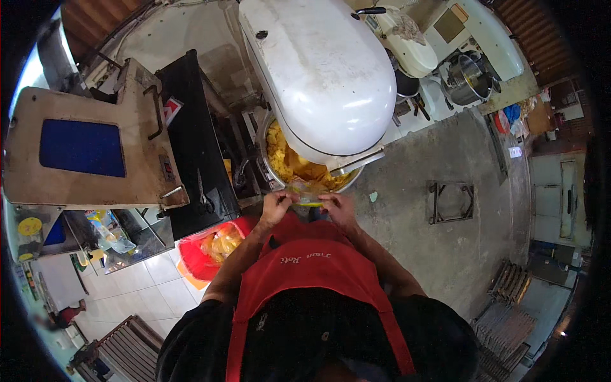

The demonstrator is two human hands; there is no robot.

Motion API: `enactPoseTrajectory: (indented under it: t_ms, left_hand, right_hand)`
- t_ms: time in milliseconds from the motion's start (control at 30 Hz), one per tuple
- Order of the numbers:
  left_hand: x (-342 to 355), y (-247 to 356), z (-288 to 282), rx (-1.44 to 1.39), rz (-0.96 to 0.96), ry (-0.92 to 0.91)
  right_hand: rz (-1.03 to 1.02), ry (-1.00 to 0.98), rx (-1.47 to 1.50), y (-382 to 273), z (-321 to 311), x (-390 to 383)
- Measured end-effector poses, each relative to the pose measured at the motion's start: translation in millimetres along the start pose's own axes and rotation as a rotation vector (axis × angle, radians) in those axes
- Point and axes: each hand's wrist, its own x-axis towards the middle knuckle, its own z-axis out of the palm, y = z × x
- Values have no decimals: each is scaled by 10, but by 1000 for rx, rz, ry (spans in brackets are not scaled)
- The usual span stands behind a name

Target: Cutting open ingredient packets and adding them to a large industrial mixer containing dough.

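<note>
Both of my hands hold a thin clear plastic bag or wrapper (309, 190) with yellow on it, at the near rim of a large metal mixing bowl (272, 179). My left hand (277, 206) pinches its left edge, and my right hand (339, 207) has its fingers closed on the right edge. Inside the bowl lies a lumpy yellow mixture (280, 149). The big white mixer's head (324, 76) hangs over the bowl and covers much of it. Whether anything is left inside the plastic I cannot tell.
A red bag (194, 258) of yellow packets stands by my left forearm. Scissors (205, 194) lie on the black table (191, 121). A beige machine (83, 146) is farther left. Right are a metal pot (468, 79) and a low metal frame (452, 202) on the floor.
</note>
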Motion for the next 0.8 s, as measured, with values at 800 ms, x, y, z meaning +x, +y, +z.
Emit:
enactPoseTrajectory:
  t_ms: [800]
  left_hand:
    - [-139, 59, 221, -161, -876, -133]
  right_hand:
    - [412, 160, 218, 489, 289, -213]
